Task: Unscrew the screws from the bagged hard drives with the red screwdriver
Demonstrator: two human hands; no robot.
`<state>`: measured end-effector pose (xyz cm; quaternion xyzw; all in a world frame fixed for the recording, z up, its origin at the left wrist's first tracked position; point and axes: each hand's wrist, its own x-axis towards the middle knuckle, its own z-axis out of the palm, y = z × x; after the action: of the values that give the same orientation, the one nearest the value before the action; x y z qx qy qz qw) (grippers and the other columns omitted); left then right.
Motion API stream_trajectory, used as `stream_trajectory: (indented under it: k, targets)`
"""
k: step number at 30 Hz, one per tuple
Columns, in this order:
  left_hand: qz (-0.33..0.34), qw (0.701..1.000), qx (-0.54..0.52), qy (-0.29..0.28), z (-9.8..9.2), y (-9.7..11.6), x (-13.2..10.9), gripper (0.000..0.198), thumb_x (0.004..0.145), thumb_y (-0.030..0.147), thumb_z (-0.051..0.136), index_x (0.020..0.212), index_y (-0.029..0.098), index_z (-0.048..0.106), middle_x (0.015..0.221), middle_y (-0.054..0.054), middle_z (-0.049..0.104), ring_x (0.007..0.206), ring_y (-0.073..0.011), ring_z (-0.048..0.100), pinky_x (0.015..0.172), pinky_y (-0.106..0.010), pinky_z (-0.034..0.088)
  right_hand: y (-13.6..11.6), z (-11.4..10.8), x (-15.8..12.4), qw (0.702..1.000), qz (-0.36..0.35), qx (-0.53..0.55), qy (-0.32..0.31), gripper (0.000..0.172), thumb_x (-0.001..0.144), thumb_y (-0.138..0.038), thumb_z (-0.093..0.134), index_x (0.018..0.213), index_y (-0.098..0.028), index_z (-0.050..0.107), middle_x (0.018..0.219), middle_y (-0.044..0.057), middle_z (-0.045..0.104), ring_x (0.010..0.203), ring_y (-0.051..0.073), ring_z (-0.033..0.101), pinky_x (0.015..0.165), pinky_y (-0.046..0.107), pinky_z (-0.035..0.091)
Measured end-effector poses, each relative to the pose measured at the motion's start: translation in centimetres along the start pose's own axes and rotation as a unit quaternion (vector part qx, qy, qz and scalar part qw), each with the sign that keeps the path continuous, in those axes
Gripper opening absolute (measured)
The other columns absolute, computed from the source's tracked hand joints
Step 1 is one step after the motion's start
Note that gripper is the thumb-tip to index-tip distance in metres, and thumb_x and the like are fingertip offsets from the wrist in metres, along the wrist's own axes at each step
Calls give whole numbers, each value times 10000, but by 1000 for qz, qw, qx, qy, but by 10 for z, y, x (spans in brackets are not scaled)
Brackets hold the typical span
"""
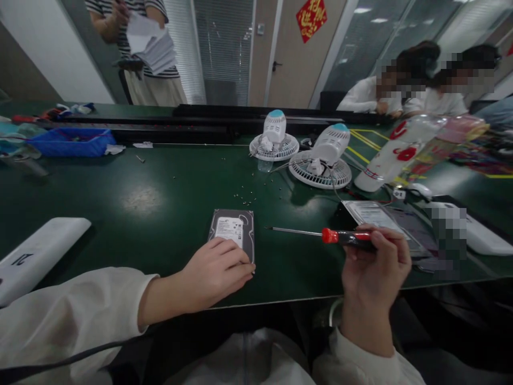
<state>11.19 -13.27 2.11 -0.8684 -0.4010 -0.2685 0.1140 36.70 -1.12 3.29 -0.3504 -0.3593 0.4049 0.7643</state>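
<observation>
A hard drive (248, 224) with a white label lies on the green table in front of me. My left hand (222, 270) rests over its near half, fingers bent together at the near right corner and covering part of the label. A tiny shiny spot shows by those fingertips, too small to name. To the right, my right hand (377, 262) is closed around the red and black handle of a screwdriver (348, 238). Its shaft points left, and the tip is just right of the drive, apart from it. Several tiny screws (245, 202) lie scattered beyond the drive.
Two white fans (320, 168) stand face down at the back, near tall bottles (385, 155). More drives (372, 214) lie behind my right hand. White cases (44, 251) flank both sides. A blue bin (74, 143) sits far left. Other people (140, 53) are across the table.
</observation>
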Motion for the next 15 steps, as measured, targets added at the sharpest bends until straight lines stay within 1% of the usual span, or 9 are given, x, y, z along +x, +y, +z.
stream_trajectory:
  k: [3,6,8,10,12,13,15]
  targets:
    - [11,1000,18,3,-3,0,-2,84,1009,197,617,1014,173,697,909,-20,745,809,-170,627,711,-326,457,-5,5,5,999,-29,1,-17,147,614,-230,704,687,-198,580,673,-24,665,476,85,493,353,161,285]
    - [54,996,67,-6,-6,0,-4,83,991,154,617,1002,174,697,879,-19,741,794,-175,630,704,-331,460,-12,13,12,997,-74,7,-28,108,625,-220,671,691,-208,586,635,-30,647,447,87,472,325,173,255]
    - [86,992,91,-13,-6,0,-5,106,977,124,612,1011,166,702,861,-21,733,777,-176,631,710,-337,476,-19,20,17,994,-107,15,-33,94,634,-205,651,713,-214,601,627,-32,630,468,95,493,339,187,287]
    - [110,989,96,-16,-7,1,-6,132,974,113,596,1034,150,708,855,-25,728,764,-177,634,714,-346,494,-27,29,22,990,-137,23,-37,107,641,-198,644,741,-225,617,638,-37,616,544,105,556,405,201,374]
    - [124,987,95,-22,-7,2,-6,164,980,113,572,1066,132,711,860,-32,728,760,-182,635,708,-358,505,-34,39,27,984,-168,24,-50,125,643,-196,657,764,-226,639,667,-36,613,620,105,599,510,221,444]
    - [128,987,95,-29,-7,2,-6,181,984,113,561,1084,125,711,865,-35,728,763,-186,637,707,-362,509,-37,45,29,980,-188,23,-60,116,659,-206,660,774,-223,652,677,-33,611,633,98,603,571,232,469]
    - [129,986,99,-41,-6,2,-5,204,988,114,544,1107,117,710,864,-37,725,761,-188,634,705,-368,515,-42,55,31,968,-228,11,-103,89,720,-226,657,806,-214,679,717,-19,614,667,93,622,690,259,491]
